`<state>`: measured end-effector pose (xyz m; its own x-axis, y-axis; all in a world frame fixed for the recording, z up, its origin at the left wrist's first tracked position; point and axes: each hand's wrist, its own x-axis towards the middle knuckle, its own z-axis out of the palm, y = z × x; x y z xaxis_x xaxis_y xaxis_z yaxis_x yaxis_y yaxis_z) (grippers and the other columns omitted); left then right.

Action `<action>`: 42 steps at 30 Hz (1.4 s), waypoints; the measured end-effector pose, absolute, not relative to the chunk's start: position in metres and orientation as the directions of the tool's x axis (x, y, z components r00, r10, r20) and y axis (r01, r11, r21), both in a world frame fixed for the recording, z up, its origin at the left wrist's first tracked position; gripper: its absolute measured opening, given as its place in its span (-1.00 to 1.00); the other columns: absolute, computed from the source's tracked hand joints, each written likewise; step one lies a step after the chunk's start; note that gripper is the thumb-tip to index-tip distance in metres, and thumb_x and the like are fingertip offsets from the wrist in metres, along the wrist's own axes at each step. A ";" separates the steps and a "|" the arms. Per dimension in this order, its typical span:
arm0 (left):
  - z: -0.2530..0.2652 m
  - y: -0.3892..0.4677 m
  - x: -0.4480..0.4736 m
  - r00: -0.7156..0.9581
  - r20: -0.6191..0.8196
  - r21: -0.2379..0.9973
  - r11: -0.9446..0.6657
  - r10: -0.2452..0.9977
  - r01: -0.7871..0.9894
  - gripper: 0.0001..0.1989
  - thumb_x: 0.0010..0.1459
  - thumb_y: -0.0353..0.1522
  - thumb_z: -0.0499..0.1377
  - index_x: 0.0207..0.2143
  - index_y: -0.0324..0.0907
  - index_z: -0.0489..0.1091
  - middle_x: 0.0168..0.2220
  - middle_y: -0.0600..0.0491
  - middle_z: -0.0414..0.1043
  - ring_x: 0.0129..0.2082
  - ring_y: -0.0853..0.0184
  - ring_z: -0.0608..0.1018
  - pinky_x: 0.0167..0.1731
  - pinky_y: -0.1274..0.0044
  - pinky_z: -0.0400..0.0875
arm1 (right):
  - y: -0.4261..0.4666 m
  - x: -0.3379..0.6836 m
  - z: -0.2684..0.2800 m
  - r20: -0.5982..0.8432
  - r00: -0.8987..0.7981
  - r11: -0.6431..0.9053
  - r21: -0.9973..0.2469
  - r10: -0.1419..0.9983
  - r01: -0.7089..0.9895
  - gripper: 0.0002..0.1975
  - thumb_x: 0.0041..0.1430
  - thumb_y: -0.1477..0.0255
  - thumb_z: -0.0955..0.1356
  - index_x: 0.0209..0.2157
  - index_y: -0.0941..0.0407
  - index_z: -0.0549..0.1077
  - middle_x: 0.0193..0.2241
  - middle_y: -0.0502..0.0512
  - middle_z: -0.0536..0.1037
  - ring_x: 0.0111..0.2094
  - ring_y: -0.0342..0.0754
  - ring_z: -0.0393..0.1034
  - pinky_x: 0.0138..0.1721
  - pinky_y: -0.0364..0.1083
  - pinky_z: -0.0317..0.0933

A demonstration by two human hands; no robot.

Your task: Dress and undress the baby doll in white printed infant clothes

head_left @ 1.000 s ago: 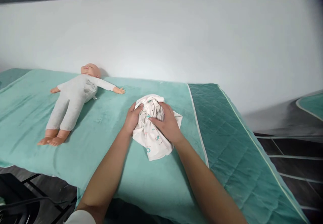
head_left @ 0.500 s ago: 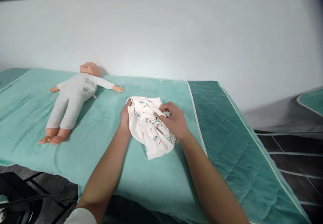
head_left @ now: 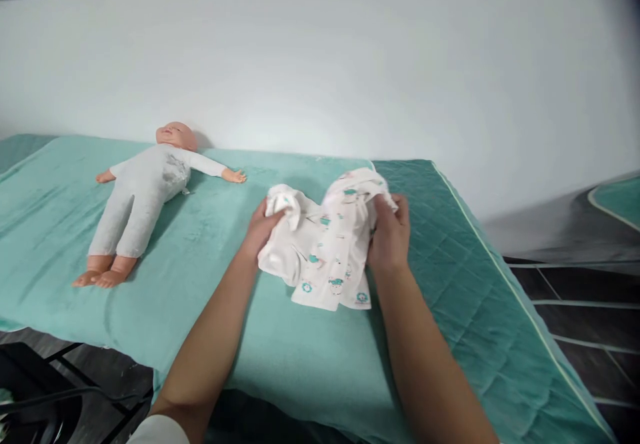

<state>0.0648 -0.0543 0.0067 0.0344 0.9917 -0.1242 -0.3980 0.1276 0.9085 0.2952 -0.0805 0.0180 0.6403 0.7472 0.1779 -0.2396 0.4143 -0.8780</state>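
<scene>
A person's left hand [head_left: 259, 232] and right hand [head_left: 391, 236] grip opposite sides of a printed white garment [head_left: 331, 247], held crosswise right of a doll [head_left: 145, 174], the left hand nearer the doll.

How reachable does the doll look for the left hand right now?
Probably yes: nothing visible stands between the left hand and the doll, though that hand holds the printed garment and would likely need to let go first.

Open bed [head_left: 187, 251] lies between the doll [head_left: 145, 177] and the shirt [head_left: 330, 244], narrowing at the doll's outstretched arm [head_left: 207, 163]; a wall [head_left: 320, 64] blocks the far side.
</scene>
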 end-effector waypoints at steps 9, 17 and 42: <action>0.012 -0.071 0.077 0.483 -0.133 0.983 0.176 0.866 -0.045 -0.47 -0.15 -0.28 0.53 -0.09 -0.20 0.54 -0.11 -0.04 0.62 -0.13 0.15 0.62 -0.12 0.42 0.46 | -0.096 0.252 0.018 0.258 0.173 0.302 -0.897 0.950 -0.322 -0.61 0.14 0.12 0.49 -0.25 0.03 0.29 -0.24 -0.05 0.44 -0.26 -0.12 0.35 -0.17 -0.11 0.32; 0.005 -0.065 0.080 0.219 -0.123 0.908 0.199 0.968 -0.369 -0.53 -0.14 -0.28 0.52 -0.15 -0.21 0.55 -0.26 -0.02 0.63 -0.29 0.17 0.65 -0.21 0.41 0.50 | -0.092 0.273 0.003 0.460 0.123 0.411 -0.864 0.879 0.292 -0.62 0.06 0.26 0.52 -0.27 0.05 0.28 -0.29 -0.02 0.38 -0.26 -0.07 0.32 -0.16 -0.06 0.32; 0.010 -0.074 0.086 0.406 0.089 0.996 -0.086 0.910 -0.026 -0.72 0.00 -0.25 0.45 -0.23 -0.16 0.60 -0.18 0.00 0.60 -0.09 0.14 0.58 -0.01 0.41 0.40 | -0.097 0.255 0.023 0.198 0.268 0.284 -0.898 0.943 -0.335 -0.38 0.10 0.16 0.49 0.17 -0.03 0.35 0.01 0.09 0.58 0.13 0.12 0.47 0.12 0.16 0.44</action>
